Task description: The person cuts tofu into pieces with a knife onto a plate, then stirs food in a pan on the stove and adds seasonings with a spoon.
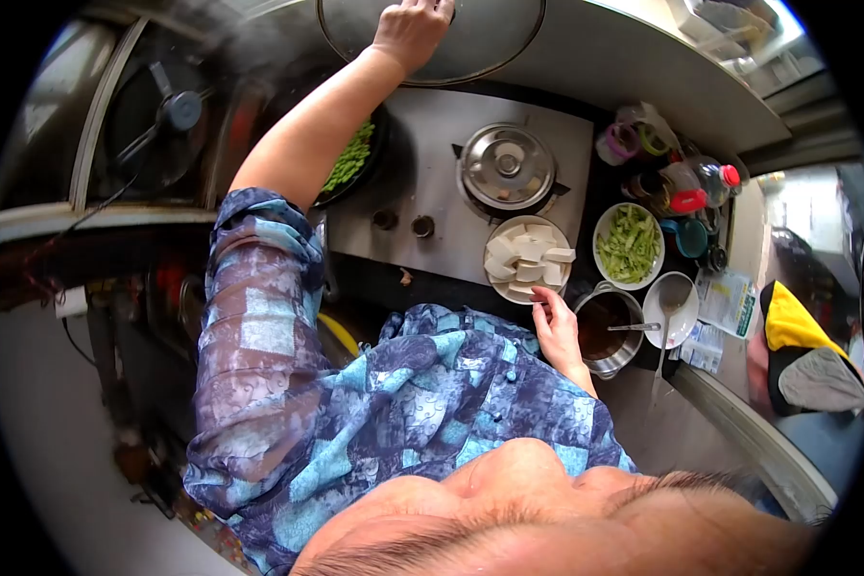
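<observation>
"Which way does that glass lid (494, 43) face?"
"It's round, so no long axis; it's at the stove's (415, 144) back edge, lower rim towards the burners."
"And the grip?"
"The left hand (413, 36) has fingers closed round its knob. The right hand (559, 331) is loose, fingers apart, by a plate (497, 291) of white slabs (528, 252); contact I can't tell."
"Any writing?"
"Print on that packet (727, 302), too small to read."

Stove top (413, 149): smooth metal, dull sheen. Pot lid (507, 168) near its right edge: glossy metal. Large lid (490, 43): glass, metal rim. Shirt (432, 384): thin cloth.
</observation>
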### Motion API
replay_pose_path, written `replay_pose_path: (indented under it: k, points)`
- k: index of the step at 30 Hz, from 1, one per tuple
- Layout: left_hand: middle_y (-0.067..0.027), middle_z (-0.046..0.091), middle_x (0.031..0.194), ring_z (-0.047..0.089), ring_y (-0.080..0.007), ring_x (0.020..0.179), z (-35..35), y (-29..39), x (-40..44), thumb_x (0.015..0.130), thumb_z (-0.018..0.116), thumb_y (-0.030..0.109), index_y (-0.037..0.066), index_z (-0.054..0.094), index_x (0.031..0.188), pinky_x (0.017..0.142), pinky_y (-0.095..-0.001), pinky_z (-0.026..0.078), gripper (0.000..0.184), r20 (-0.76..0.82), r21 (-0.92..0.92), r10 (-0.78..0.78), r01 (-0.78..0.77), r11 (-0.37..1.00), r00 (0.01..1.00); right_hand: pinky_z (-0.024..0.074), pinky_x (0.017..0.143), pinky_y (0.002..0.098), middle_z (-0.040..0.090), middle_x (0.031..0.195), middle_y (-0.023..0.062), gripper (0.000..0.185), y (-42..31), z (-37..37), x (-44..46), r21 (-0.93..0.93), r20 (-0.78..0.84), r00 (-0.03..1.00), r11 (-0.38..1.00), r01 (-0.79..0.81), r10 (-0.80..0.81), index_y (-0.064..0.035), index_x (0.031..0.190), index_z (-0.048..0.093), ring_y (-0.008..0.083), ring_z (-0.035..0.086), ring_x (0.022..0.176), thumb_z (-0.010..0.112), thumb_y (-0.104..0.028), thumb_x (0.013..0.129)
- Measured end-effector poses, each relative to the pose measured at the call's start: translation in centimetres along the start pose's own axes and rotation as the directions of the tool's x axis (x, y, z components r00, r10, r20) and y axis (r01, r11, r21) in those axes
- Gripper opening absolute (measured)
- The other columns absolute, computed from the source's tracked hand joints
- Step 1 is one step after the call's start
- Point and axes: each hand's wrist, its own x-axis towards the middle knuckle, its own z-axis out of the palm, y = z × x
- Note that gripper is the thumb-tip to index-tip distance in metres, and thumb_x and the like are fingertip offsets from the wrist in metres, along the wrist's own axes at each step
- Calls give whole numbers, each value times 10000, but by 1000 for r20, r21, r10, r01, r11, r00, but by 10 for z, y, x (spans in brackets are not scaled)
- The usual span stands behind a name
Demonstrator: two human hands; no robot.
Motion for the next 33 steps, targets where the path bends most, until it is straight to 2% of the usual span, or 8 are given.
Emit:
replay_pose_path:
  k: [4,11,23,26,28,29,31,33]
  points:
    - [-97,570,983,630,-236,814,30,29,14,788,568,167,86,562,1043,621,-344,549,268,107,-6,8,-7,1000,994,493,683,259,665,986,90,252,-5,-1,2,10,-26,998,998,-59,59,-10,1155,580,137,610,760,551,-66,912]
    - [-81,563,903,677,-247,714,112,78,15,802,602,166,167,561,1022,542,-369,556,224,-59,-271,-37,19,962,998,509,680,299,651,996,129,240,-17,-6,-5,72,-149,987,996,-52,62,-14,1132,595,205,637,749,557,-65,901]
    - [-71,551,978,665,-266,801,93,126,2,750,725,259,203,536,1083,598,-398,546,387,217,-244,27,28,969,976,518,704,298,659,959,116,195,-27,-54,-1,142,-262,965,989,39,0,-12,1082,624,206,659,813,555,-56,905]
    - [-70,547,1048,668,-262,825,92,136,4,772,718,268,208,539,1094,615,-398,545,374,330,-218,-99,177,960,939,529,681,254,677,899,101,159,-18,-97,-5,214,-509,850,976,-30,138,-9,1058,636,125,646,771,558,-54,927]
    - [-60,549,1064,669,-256,821,88,141,2,786,707,274,211,548,1110,616,-394,543,366,312,-229,-105,182,956,944,502,616,226,655,844,61,144,20,-122,-20,368,-725,644,928,63,244,-21,1068,606,87,596,686,543,-74,949]
    - [-56,550,1073,669,-254,818,87,143,1,794,701,277,212,552,1117,616,-392,542,362,304,-234,-108,184,955,947,465,567,210,621,790,31,137,50,-128,-34,553,-763,480,822,136,434,-54,1047,600,78,552,627,594,-126,931]
    - [-47,551,1079,668,-251,811,89,143,-6,819,675,284,208,573,1119,617,-388,541,326,282,-252,-90,165,954,955,422,524,214,576,717,-10,164,102,-135,-73,881,-457,352,361,304,817,-101,891,602,87,515,586,693,-234,864]
    - [-40,554,1076,667,-248,798,90,143,-10,842,650,288,206,592,1118,613,-384,539,294,265,-264,-84,156,952,961,425,521,238,572,749,2,224,162,-132,-109,907,-12,428,-171,385,904,-101,860,580,126,506,598,715,-279,849]
